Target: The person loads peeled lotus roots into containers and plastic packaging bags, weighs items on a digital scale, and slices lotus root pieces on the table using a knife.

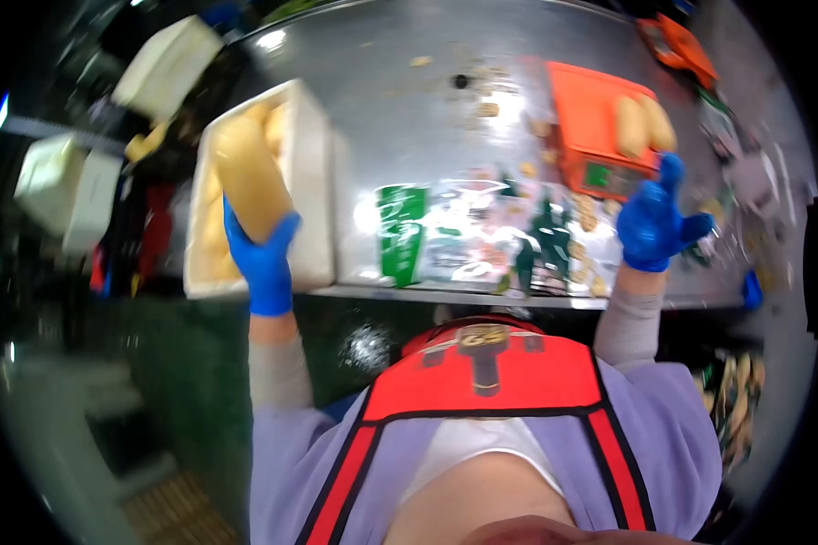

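Observation:
In my left hand, gloved in blue, is a long, thick, pale yellow piece that looks like a peeled root vegetable. I hold it by its near end, over a white foam box with more such pieces inside. My right hand, also blue-gloved, has its fingers apart and holds nothing. Just beyond it stands an orange weighing scale with a green display. Two pale yellow pieces lie side by side on the scale's right part.
Printed clear plastic bags with green panels lie along the near edge of the metal table. Small pale scraps are scattered beyond them. White foam boxes stand at the far left. An orange object sits at the far right.

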Available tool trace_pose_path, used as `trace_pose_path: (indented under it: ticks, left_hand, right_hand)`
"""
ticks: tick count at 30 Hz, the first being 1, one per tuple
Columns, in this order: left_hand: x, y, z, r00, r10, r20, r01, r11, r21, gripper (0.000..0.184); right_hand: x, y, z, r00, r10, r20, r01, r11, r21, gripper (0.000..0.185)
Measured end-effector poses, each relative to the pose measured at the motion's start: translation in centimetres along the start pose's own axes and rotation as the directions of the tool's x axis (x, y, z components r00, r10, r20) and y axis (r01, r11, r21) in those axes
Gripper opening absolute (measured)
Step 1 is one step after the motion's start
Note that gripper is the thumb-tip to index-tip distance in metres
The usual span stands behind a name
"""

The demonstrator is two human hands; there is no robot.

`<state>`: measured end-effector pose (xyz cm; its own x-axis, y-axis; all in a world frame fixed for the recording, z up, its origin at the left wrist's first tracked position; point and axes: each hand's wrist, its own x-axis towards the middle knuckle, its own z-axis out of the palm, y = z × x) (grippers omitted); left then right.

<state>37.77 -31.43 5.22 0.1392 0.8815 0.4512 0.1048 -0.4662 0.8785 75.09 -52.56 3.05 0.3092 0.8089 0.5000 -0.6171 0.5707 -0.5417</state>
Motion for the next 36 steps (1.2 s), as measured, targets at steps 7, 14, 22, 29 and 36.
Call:
trace_pose_path:
  ticks: [7,14,22,29,36]
  left_hand:
    - [4.6,-2.8,-13.7,0.843,-0.41,-0.347,0.258,0.876,-0.408,0.05]
    - [6.1,-6.3,-16.0,0.872,-0.468,-0.144,0.444,0.88,-0.17,0.048]
    - [9.2,-6.5,-8.9,0.936,-0.279,0.213,0.016,0.64,0.769,0.092]
    - [10.1,-7.6,-7.2,0.932,-0.309,0.187,-0.057,0.385,0.921,0.087]
    - [14.2,-8.6,-5.7,0.793,-0.454,0.406,-0.279,0.323,0.905,0.057]
  right_hand:
    - [1.4,10.6,-0.9,0.924,0.363,-0.123,-0.244,0.31,-0.919,0.045]
    - [-1.8,14.9,-0.7,0.892,0.392,-0.227,-0.393,0.42,-0.818,0.04]
    - [-3.7,15.3,1.6,0.794,0.465,-0.393,-0.583,0.397,-0.709,0.037]
    - [-5.9,13.4,0.6,0.779,0.367,-0.508,-0.627,0.441,-0.643,0.037]
    - [-7.4,13.2,-0.7,0.709,0.414,-0.571,-0.704,0.368,-0.608,0.037]
